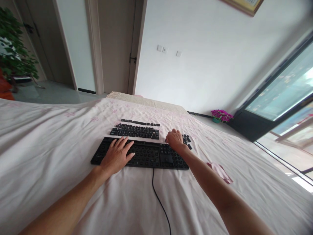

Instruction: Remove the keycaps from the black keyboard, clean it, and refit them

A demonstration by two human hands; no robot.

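A black keyboard frame (151, 156) with its keycaps removed lies on a pale flowered sheet (61, 153), its black cable (158, 199) running toward me. Beyond it the loose black keycaps (135, 131) are laid out in rows. My left hand (117, 155) rests flat on the frame's left half, fingers spread. At the small group of keycaps (187, 139) off the frame's far right corner is my right hand (174, 139), fingers curled down; I cannot see whether it pinches one.
A crumpled pink cloth (220, 171) lies on the sheet to the right. Past the bed are a door (117, 45), a leafy plant (14, 49) at left, a pot of purple flowers (221, 115) on the floor, and a large window (283, 94) at right.
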